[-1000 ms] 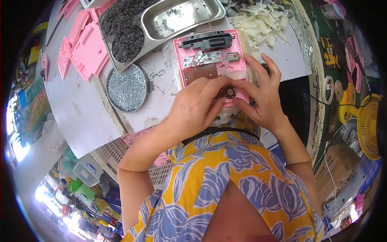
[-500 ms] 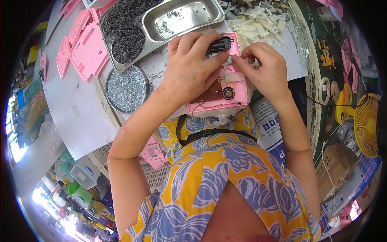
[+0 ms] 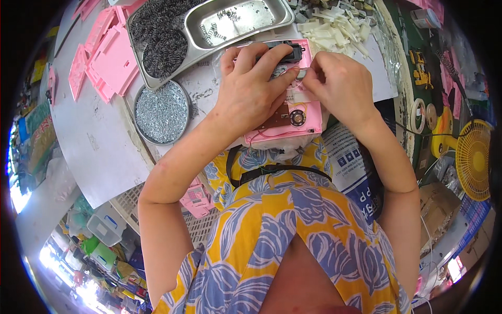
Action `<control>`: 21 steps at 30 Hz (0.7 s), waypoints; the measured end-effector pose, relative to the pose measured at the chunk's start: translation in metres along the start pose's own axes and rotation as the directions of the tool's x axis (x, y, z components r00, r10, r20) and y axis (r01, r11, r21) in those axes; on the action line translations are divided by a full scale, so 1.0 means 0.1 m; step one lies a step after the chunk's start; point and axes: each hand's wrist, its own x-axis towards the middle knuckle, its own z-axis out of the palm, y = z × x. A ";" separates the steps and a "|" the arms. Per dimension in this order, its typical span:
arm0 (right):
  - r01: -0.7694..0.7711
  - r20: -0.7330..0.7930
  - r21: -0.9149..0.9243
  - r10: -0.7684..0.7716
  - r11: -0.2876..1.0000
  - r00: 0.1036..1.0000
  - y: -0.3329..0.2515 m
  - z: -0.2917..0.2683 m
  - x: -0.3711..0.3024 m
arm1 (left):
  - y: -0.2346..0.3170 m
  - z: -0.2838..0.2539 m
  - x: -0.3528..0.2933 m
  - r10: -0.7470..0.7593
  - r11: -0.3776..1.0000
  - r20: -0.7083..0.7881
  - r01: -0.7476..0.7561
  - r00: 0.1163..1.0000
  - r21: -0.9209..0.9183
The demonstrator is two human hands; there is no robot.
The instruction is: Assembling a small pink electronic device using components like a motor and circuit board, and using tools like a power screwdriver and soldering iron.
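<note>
A pink plastic casing (image 3: pixel 312 121) lies in front of me, holding a black mechanism (image 3: pixel 296 52), a brown circuit board (image 3: pixel 275 120), a small round speaker (image 3: pixel 297 118) and thin wires. My left hand (image 3: pixel 253 86) is curled over its left side. The fingers press by the black mechanism, and the thumb reaches a small silvery-grey piece (image 3: pixel 301 75). From the other side my right hand (image 3: pixel 342 83) pinches at that piece with thumb and forefinger. What kind of part it is cannot be made out, and my left hand covers much of the casing.
A metal tray (image 3: pixel 196 57) with black springs stands at the back, beside a round dish (image 3: pixel 138 123) of small screws. Loose white plastic parts (image 3: pixel 342 26) are heaped at the back right. Pink panels (image 3: pixel 111 64) lie at the left; a yellow fan (image 3: pixel 473 159) stands far right.
The right hand has shifted slightly right and up, its fingers more bunched. The silvery-grey piece now shows more plainly between the hands. The left hand keeps nearly the same place.
</note>
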 end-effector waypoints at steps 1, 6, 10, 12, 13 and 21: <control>-0.051 0.029 0.072 0.049 0.996 0.998 0.03 0.00 0.01 | 0.00 0.00 0.00 0.002 1.000 0.001 -0.002 1.000 0.004; -0.227 0.158 0.183 0.199 0.957 0.967 0.09 0.01 0.03 | 0.00 0.03 -0.03 0.000 1.000 -0.012 0.000 1.000 0.027; 0.107 0.069 -0.264 -0.092 0.959 0.993 -0.11 -0.06 0.04 | 0.01 0.03 -0.03 0.007 0.999 -0.012 -0.006 1.000 0.046; 0.090 0.098 -0.146 -0.076 0.985 0.992 -0.11 -0.12 0.08 | -0.01 0.03 -0.03 0.008 0.999 -0.026 -0.006 1.000 0.053; -0.016 0.128 0.044 0.010 0.999 0.992 -0.06 -0.20 0.05 | -0.01 0.03 -0.05 0.006 0.999 -0.028 -0.004 1.000 0.053; -0.469 0.371 0.640 0.289 0.608 0.882 0.25 -0.03 -0.07 | 0.01 0.04 -0.03 0.004 1.000 -0.030 -0.003 1.000 0.028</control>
